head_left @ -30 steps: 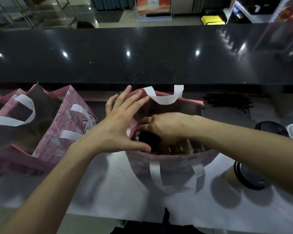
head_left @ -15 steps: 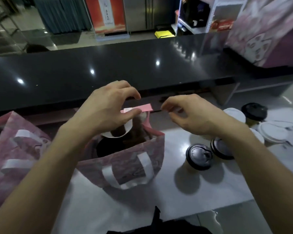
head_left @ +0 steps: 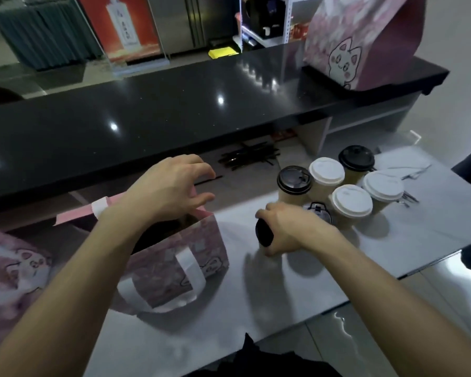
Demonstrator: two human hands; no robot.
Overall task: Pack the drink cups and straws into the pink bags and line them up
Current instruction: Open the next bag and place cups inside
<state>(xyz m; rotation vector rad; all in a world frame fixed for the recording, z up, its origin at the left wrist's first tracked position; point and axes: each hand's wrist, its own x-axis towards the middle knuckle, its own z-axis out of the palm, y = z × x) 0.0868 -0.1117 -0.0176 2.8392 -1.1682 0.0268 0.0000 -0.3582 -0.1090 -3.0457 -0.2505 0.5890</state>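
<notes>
worktop (head_left: 256, 289): pale, carries everything
pink bag (head_left: 174, 257): open, left hand (head_left: 172, 186) hovers over its mouth, fingers loosely spread, empty
black-lid cup (head_left: 264, 232): right hand (head_left: 288, 227) wrapped round it, beside the bag
step: grabbing next cup; guessing lift, lower it in upright

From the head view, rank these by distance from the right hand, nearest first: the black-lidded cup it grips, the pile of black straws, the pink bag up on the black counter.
Measured from the right hand:
1. Black-lidded cup, in its grip, just right of the open bag.
2. Black straws, beyond the cups, under the counter's edge.
3. Pink bag, far right, on the black counter.
</notes>
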